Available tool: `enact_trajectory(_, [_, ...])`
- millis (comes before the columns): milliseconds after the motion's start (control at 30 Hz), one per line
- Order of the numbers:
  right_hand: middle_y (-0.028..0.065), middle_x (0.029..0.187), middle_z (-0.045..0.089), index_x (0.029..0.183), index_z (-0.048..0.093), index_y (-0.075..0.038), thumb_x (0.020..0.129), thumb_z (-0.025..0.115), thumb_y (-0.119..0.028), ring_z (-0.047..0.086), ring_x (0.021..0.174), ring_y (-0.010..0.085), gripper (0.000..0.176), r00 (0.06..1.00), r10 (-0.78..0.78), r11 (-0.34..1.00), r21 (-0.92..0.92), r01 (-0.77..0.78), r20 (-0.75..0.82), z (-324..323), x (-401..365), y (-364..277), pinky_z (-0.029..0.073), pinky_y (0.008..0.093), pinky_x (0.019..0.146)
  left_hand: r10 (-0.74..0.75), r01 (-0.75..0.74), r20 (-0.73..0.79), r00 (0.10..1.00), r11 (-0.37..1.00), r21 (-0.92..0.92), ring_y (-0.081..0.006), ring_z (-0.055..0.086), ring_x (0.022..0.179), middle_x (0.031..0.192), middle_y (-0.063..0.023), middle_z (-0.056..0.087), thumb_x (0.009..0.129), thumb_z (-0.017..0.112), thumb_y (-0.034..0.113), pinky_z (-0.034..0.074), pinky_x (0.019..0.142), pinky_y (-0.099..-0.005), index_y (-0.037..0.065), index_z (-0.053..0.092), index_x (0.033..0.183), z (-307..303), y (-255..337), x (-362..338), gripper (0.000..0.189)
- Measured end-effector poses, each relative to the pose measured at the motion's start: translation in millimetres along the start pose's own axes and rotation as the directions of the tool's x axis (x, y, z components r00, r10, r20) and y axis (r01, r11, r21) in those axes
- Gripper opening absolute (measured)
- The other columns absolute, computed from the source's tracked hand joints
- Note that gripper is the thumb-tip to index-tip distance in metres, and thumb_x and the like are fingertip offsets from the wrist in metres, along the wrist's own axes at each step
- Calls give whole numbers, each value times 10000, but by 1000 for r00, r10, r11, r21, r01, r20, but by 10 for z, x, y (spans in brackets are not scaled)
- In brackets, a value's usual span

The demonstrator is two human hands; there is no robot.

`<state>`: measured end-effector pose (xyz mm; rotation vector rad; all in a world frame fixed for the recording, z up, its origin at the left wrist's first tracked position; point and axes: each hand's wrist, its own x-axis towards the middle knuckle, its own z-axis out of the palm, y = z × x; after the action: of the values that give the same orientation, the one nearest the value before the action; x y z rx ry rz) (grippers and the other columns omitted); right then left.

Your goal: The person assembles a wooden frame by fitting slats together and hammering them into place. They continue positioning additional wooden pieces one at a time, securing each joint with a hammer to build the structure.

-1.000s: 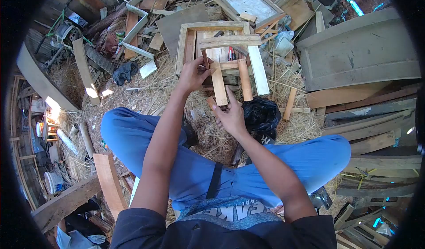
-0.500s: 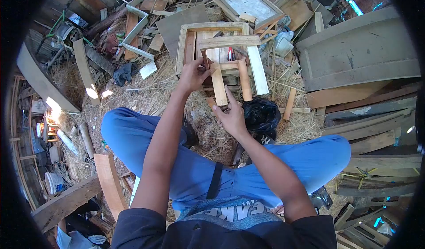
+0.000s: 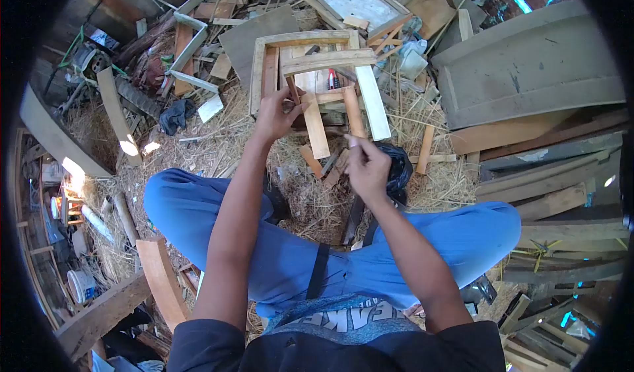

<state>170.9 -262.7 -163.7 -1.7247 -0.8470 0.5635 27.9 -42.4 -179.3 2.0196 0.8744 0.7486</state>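
My left hand pinches the left end of a small wooden frame, at its thin dark upright piece. From that corner a light wooden strip points toward me. A second strip runs down from the other end of a short crossbar. My right hand is curled just below this second strip; whether its fingertips touch it is unclear. Behind lies a larger wooden frame, with a red and black tool inside. A pale board leans at its right.
A black plastic bag sits beside my right hand. Wood offcuts lie on the straw-covered ground between my knees. A large panel and stacked boards stand at the right. A curved board is at my left.
My right hand has left the end of the left strip and moved right and up, near the second strip. My left hand keeps its hold. The whole view has shifted slightly.
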Motion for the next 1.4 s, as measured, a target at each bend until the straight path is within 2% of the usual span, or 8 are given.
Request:
enact_trajectory(100, [109,696,652,963,713,35,1002,607,-125,599,615,86,196,937,-213,968,-190,164,-278,-306,154,-9,462,269,579,-41,43,33,999,999,-34,-241,751,890,938,-129,750,859,807,125,597,793,-364,10,689,1106,2,51,-22,298])
enact_trajectory(200, [76,702,651,889,669,31,1041,535,-137,616,578,133,263,916,137,985,147,-87,-377,-578,373,337,477,271,565,-58,59,31,998,998,-35,-234,754,877,973,-137,754,872,795,97,605,794,-369,-6,682,1133,11,33,-17,302])
enact_trajectory(367, [60,666,621,851,651,18,1035,581,-190,627,501,137,286,826,442,895,238,-378,-351,-659,324,1417,490,287,445,-71,71,33,997,997,-18,-217,752,876,982,-132,756,882,791,100,602,799,-363,-7,678,1149,-8,143,-23,309])
enact_trajectory(567, [147,813,747,1013,761,21,964,665,-116,733,685,221,174,874,377,853,-253,-456,-307,-634,-116,2622,595,364,646,-50,51,50,998,998,-26,-185,745,879,985,-116,754,909,769,107,575,797,-328,-2,676,1166,21,118,-25,294])
enact_trajectory(667, [210,1045,746,1123,780,-93,881,725,-128,730,990,359,250,808,471,666,-458,-589,-354,-579,-72,2219,557,406,917,-72,71,20,997,997,31,-185,742,907,1013,-110,752,908,778,126,574,824,-326,13,711,1151,30,42,-31,276])
enact_trajectory(933, [181,1202,682,1187,747,-111,863,745,-172,646,1136,380,329,869,392,629,-601,-493,-302,-360,-54,2173,513,469,997,-18,15,33,999,996,93,-171,733,942,1053,-116,765,906,791,153,587,862,-349,-1,712,1174,3,89,-29,319])
enact_trajectory(1233, [173,1165,692,1084,746,-100,909,670,-157,660,1088,388,199,762,555,527,-568,-632,-332,-277,50,2016,525,479,966,13,-17,40,999,995,101,-182,729,989,1093,-120,757,910,774,113,587,874,-344,-5,714,1156,-4,76,-16,280])
enact_trajectory(1400, [176,1101,705,1033,730,-81,910,695,-175,671,1023,404,159,841,382,659,-525,-539,-384,-288,-8,1976,534,502,883,12,-15,30,999,994,108,-180,728,972,1072,-106,756,902,779,111,577,874,-330,4,721,1148,-5,45,-17,274])
